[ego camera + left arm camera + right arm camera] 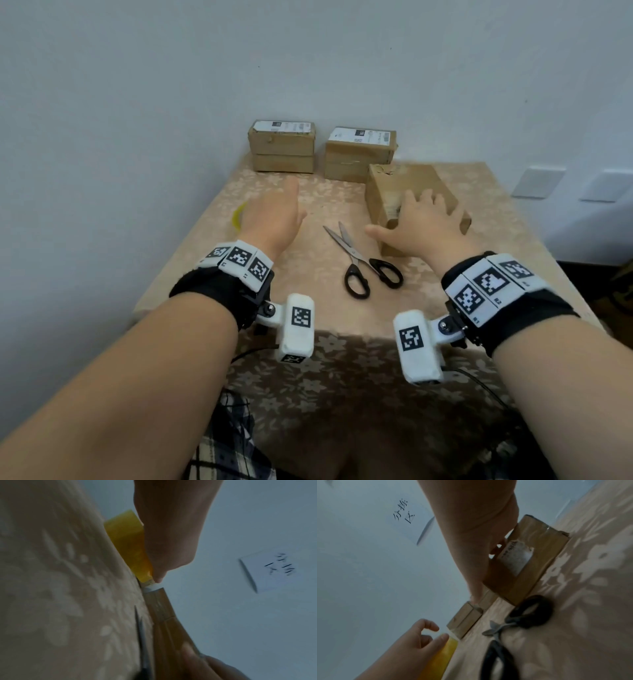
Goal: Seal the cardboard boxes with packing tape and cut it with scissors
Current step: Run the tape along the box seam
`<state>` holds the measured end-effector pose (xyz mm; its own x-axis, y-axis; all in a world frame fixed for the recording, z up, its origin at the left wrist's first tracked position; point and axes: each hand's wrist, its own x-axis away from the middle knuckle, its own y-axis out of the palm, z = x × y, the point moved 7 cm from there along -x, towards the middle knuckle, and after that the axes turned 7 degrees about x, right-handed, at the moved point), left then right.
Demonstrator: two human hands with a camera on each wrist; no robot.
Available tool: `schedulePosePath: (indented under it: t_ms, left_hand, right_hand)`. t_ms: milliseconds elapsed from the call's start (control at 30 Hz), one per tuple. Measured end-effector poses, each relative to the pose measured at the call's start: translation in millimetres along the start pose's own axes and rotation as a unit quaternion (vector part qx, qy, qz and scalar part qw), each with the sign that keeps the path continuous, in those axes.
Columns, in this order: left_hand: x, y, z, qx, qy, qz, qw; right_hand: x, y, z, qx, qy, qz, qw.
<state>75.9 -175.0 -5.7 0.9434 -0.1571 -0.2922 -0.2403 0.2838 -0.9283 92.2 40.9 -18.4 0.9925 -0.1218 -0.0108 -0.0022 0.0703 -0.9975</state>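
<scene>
Lying nearest, the scissors (366, 263) rest on the tabletop (191, 274) between both hands, blades parted and pointing toward the far edge, handles toward the person. Just beyond them the right hand (421, 222) rests spread and flat on the box (411, 192), fingers straight; the box's long axis runs from near to far, toward the right edge. The left hand (274, 219) hovers over the yellow tape (126, 547) near the left edge, fingers loosely curled, touching the roll but not clearly gripping it. Judging by this, the left is nearer the tape and the right steadies the box. Four more boxes (284, 147) stand stacked in two pairs at the far edge against a pale wall (308, 51).
</scene>
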Motion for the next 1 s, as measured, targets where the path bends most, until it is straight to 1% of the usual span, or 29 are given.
schedulePosePath:
  t_ms: [67,133,167,200,267,300,333,400,433,467,500,567,667,767,867,933,1000]
  left_hand:
    - [1,14,-1,-0.060,-0.013,-0.051,0.997]
    - [1,22,2,-0.104,-0.026,-0.096,0.990]
    - [-1,21,6,-0.106,-0.037,-0.097,0.989]
    - [-4,18,10,-0.089,-0.039,-0.080,0.992]
    - [-9,7,27,-0.015,-0.006,-0.019,1.000]
    - [-12,5,36,0.050,0.013,-0.009,0.999]
    - [-14,6,44,0.135,0.020,-0.021,0.990]
    - [-15,18,60,0.295,0.007,-0.091,0.951]
    - [-14,26,66,0.341,0.002,-0.124,0.932]
    - [-13,33,72,0.360,0.002,-0.144,0.922]
    - [-13,38,77,0.364,0.007,-0.148,0.920]
    - [-13,40,83,0.341,0.010,-0.131,0.931]
    - [-10,38,100,0.311,0.036,-0.117,0.942]
    - [-3,40,123,0.246,0.097,-0.122,0.957]
    - [1,39,136,0.253,0.137,-0.123,0.950]
    - [0,32,138,0.260,0.162,-0.105,0.946]
    - [-4,26,132,0.232,0.180,-0.069,0.954]
  right_hand:
    - [-3,0,1,0.013,-0.019,0.020,1.000]
    - [-5,-4,7,-0.023,-0.043,0.017,0.999]
    - [-5,-5,11,-0.046,-0.056,0.012,0.997]
    - [-5,-5,16,-0.063,-0.072,0.009,0.995]
    - [-3,-7,26,-0.079,-0.091,0.006,0.993]
    - [-2,-8,34,-0.085,-0.085,0.008,0.993]
    - [0,-9,42,-0.087,-0.073,0.013,0.993]
    - [4,-9,58,-0.097,-0.049,0.032,0.994]
    - [5,-9,64,-0.110,-0.043,0.044,0.992]
    - [6,-7,69,-0.122,-0.040,0.057,0.990]
    - [6,-6,71,-0.126,-0.037,0.071,0.989]
    - [3,-1,75,-0.141,-0.024,0.086,0.986]
    - [1,3,70,-0.218,-0.025,0.073,0.973]
    - [-2,4,61,-0.260,-0.050,0.059,0.962]
    - [-4,2,53,-0.272,-0.075,0.058,0.958]
    - [-3,0,45,-0.268,-0.102,0.050,0.957]
    - [0,-4,40,-0.270,-0.129,0.053,0.953]
